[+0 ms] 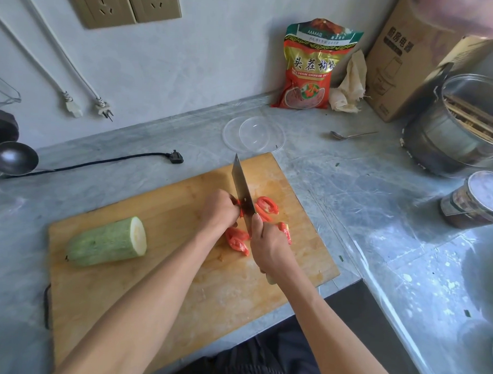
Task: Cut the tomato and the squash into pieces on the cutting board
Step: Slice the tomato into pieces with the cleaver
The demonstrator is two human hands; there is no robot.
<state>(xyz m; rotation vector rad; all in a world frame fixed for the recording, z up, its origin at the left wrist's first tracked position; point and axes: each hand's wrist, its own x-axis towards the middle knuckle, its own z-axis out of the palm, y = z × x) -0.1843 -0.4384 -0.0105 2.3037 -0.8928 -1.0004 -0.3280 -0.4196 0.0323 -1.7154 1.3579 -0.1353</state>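
Head view: on the cutting board (141, 289), right hand (271, 249) grips the knife (242, 195); left hand (219, 208) holds the tomato (240, 204); squash (106, 242) lies apart.

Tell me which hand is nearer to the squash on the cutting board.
Left. The left hand pins tomato beside the cleaver, with bare board between it and the squash. The right hand grips the cleaver handle farther right, beyond the left hand.

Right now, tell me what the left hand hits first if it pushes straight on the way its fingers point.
The left hand points right, so its fingers would meet the cleaver blade first, just past the tomato piece they pin. They already look almost against it; depth is unclear.
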